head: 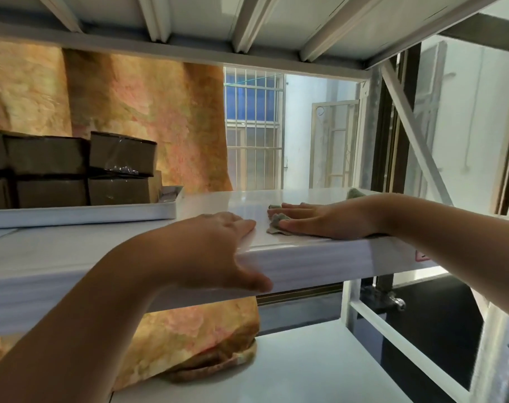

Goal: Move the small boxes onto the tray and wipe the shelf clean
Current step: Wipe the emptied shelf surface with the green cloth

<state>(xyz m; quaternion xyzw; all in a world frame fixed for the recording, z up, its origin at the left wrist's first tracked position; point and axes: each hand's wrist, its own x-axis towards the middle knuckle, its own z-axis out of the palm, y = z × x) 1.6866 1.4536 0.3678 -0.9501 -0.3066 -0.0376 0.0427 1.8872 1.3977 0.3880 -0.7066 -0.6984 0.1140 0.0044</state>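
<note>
Several small brown boxes (73,170), wrapped in clear film, are stacked in two layers on a white tray (81,213) at the left of the white shelf (305,257). My right hand (328,219) lies flat on a greenish cloth (278,223) at the right part of the shelf top, and a corner of the cloth shows behind my wrist. My left hand (209,251) rests on the shelf's front edge with fingers on top and thumb down the front face, holding nothing.
The underside of a higher shelf (247,24) hangs close overhead. A diagonal metal brace (416,135) stands at the right. An orange patterned curtain (148,117) hangs behind, and its hem lies on the lower shelf (276,373). A barred window (253,126) is beyond.
</note>
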